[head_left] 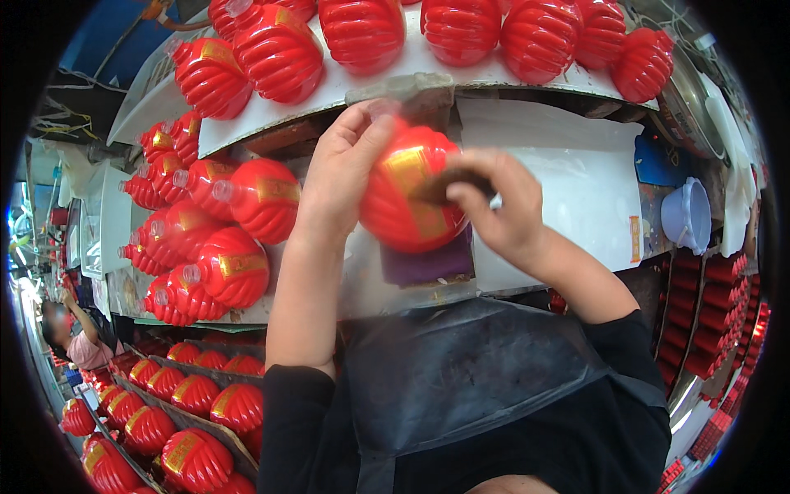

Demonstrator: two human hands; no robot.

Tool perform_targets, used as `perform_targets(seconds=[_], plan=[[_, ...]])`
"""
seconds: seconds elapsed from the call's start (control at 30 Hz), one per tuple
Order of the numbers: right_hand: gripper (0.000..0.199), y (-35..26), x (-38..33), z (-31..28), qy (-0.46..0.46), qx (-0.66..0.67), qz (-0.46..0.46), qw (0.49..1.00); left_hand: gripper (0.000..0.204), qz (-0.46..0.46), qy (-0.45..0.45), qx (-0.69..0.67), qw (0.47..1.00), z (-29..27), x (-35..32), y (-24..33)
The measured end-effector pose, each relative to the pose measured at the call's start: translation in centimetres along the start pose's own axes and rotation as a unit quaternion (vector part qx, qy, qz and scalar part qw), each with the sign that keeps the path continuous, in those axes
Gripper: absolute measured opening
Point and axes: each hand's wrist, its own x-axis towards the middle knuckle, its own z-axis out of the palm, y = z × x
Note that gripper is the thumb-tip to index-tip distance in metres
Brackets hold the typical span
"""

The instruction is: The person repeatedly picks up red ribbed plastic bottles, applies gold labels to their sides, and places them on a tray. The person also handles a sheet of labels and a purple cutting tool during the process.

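My left hand (344,169) grips a red ribbed lantern-shaped bottle (395,214) with a gold label, holding it from its left side and top. My right hand (498,210) pinches a small dark brown pad (444,185) and presses it against the gold label on the bottle's front. Under the bottle lies a purple cloth (432,263) on the white work surface (568,189).
Several more red bottles with gold labels lie piled at the left (222,239) and along the shelf above (461,29). Trays of the same bottles (193,395) fill the lower left. A pale plastic jug (687,216) stands at the right. Another person (78,337) is at the far left.
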Motion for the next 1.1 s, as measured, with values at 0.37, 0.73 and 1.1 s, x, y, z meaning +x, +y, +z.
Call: perform_targets(seconds=[0.37, 0.73, 1.1], plan=[[0.027, -0.4, 4.8, -0.4, 0.009, -0.035, 0.027, 0.999, 0.030, 0.045, -0.026, -0.069, 0.996, -0.2, -1.2, 0.1], [0.026, -0.2, 4.4, 0.2, 0.034, 0.005, 0.084, 0.996, 0.030, 0.052, -0.016, -0.114, 0.992, -0.6, -1.4, -0.5], [0.025, -3.6, 2.5, -0.2, -0.049, -0.068, -0.136, 0.987, 0.023, 0.069, 0.052, -0.097, 0.992, 0.8, -2.7, -0.3]])
